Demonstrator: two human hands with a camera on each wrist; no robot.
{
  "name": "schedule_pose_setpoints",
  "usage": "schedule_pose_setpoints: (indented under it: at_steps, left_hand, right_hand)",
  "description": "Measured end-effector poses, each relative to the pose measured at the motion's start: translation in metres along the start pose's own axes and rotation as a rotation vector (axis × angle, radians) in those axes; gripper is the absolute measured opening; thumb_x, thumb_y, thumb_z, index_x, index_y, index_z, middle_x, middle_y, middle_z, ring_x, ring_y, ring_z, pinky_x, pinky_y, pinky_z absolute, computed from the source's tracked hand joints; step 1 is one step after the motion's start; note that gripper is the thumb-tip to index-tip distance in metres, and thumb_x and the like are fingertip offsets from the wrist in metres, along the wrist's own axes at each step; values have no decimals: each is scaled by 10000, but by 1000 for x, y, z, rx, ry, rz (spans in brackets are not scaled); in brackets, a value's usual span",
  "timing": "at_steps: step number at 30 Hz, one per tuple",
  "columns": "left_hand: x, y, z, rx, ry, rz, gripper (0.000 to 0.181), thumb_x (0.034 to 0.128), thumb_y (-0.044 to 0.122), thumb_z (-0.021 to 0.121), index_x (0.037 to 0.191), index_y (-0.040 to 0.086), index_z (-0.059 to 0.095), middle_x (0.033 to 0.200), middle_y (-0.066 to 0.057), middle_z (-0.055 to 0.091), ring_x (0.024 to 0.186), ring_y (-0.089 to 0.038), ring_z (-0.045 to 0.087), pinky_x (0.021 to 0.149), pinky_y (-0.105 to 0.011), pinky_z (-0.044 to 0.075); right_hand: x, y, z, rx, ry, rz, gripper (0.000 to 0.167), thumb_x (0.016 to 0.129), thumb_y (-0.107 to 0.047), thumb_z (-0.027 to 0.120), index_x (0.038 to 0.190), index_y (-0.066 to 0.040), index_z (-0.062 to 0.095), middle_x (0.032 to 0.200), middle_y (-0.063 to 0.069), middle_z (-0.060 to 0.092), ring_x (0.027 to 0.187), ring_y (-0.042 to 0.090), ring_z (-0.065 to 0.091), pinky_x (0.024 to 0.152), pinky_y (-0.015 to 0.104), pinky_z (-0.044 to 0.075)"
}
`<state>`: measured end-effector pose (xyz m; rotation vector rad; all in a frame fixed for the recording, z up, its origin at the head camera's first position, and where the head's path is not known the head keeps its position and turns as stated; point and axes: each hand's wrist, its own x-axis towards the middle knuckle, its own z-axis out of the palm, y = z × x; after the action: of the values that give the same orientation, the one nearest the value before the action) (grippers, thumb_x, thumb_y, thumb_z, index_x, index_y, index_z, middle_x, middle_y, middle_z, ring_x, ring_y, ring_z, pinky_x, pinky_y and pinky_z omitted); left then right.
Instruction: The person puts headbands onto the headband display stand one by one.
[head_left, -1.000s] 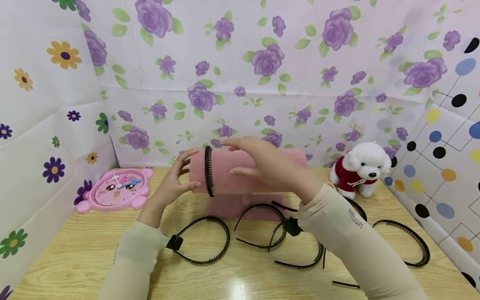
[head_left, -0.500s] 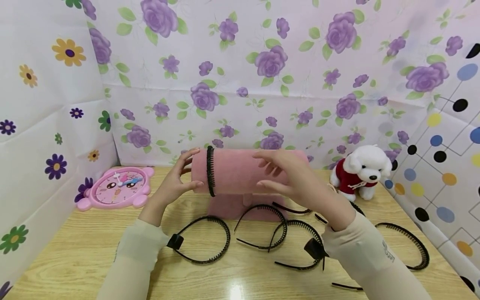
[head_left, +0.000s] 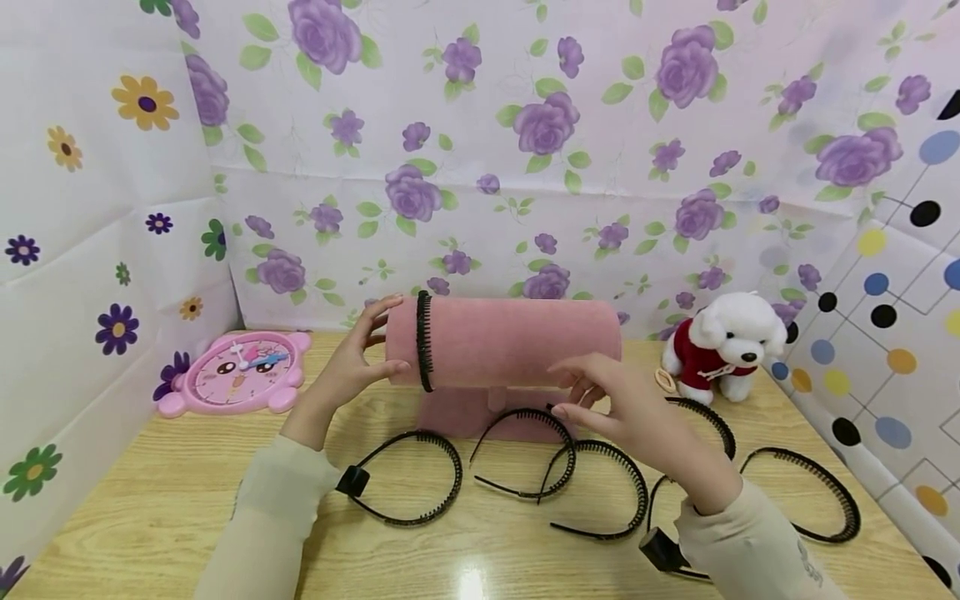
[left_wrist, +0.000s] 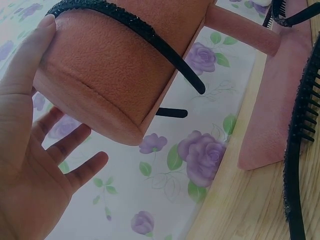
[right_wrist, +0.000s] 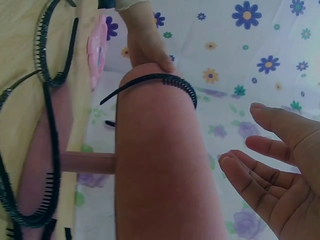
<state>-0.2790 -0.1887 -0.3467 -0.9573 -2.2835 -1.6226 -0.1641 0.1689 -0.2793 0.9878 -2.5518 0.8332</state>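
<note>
A pink plush headband stand (head_left: pixel 517 342), a horizontal roll on a short post and flat base, stands at the back middle. Around its left part sits a black toothed headband (head_left: pixel 424 342), its free ends hanging below the roll in the left wrist view. My left hand (head_left: pixel 348 367) holds the roll's left end between thumb and fingers; the lower fingers (left_wrist: pixel 90 167) spread out off the surface. Before the roll's right end hovers my right hand (head_left: pixel 630 408), fingers loosely bent. Nothing lies between its fingers (right_wrist: pixel 240 175) in the right wrist view.
Several black headbands lie on the wooden table, one at left (head_left: pixel 457 471), one at middle (head_left: pixel 641 492), one at far right (head_left: pixel 847 500). A pink toy clock (head_left: pixel 240 375) is at left. A white plush dog (head_left: pixel 731 342) sits at right beside a small ring (head_left: pixel 664 380).
My right hand has moved from over the roll's middle to the right and down, off the roll toward the table headbands. The left hand stays on the roll's end.
</note>
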Motion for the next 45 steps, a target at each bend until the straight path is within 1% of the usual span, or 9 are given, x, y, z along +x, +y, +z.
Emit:
schedule_pose_setpoints:
  at_steps: [5,10,16,19,24,28,32,37,45]
  left_hand:
    - [1,-1,1,7,-2,3,816,831,71,732,1500,207,286,1589,-55,232,1427,-377,272,1092,-566,297]
    - [2,-4,0,4,-1,11,819,829,48,728,1501,195,282,1588,-56,234,1425,-379,275,1093,-565,295]
    - [1,-3,0,-1,-1,13,814,829,26,717,1500,185,283,1592,-55,227,1428,-380,268,1095,-571,292]
    - [1,-2,-1,0,-1,14,813,830,21,715,1500,176,282,1594,-60,224,1429,-378,268,1094,-570,295]
    - [2,-2,-1,10,2,12,823,821,20,727,1499,170,286,1592,-70,229,1426,-382,277,1088,-573,305]
    - [1,-2,0,5,3,17,820,819,18,725,1497,179,292,1590,-63,237,1424,-379,282,1088,-569,306]
    - [1,-3,1,-3,6,17,815,822,22,722,1496,186,294,1590,-57,239,1423,-377,283,1090,-565,301]
    - [1,-4,1,1,3,10,811,829,40,722,1499,198,293,1593,-42,234,1425,-368,281,1090,-567,300]
    - [0,-3,0,1,-1,3,812,834,72,727,1502,219,289,1599,-14,221,1434,-354,270,1093,-563,298]
  right_hand:
    - [-15,11,9,50,-35,66,281,869,-181,709,1133,-110,647,997,-31,652,807,14,613,709,225,550]
    - [-24,20,18,46,-62,147,303,865,-206,711,1149,-122,647,1038,-11,664,817,27,628,710,230,552]
    - [-30,30,30,49,-105,244,312,869,-229,707,1159,-132,645,1028,-2,674,824,46,641,699,225,540]
    - [-33,35,37,56,-107,296,294,867,-239,710,1141,-149,651,1032,10,679,817,45,636,678,214,528]
    - [-38,42,52,70,-89,354,280,859,-201,720,1113,-98,658,1028,78,690,792,72,636,662,210,517]
    - [-40,48,59,86,-96,411,324,854,-177,722,1144,-53,644,1037,99,680,807,103,631,661,212,509]
    - [-42,54,63,82,-98,418,352,848,-180,727,1158,-39,637,1046,112,674,817,122,634,668,224,510]
    - [-43,59,66,47,-74,409,331,839,-171,737,1130,-40,648,1041,115,678,802,129,645,701,255,530]
    - [-44,67,73,0,-75,420,311,829,-144,741,1101,-26,647,1019,116,693,768,143,657,717,317,554]
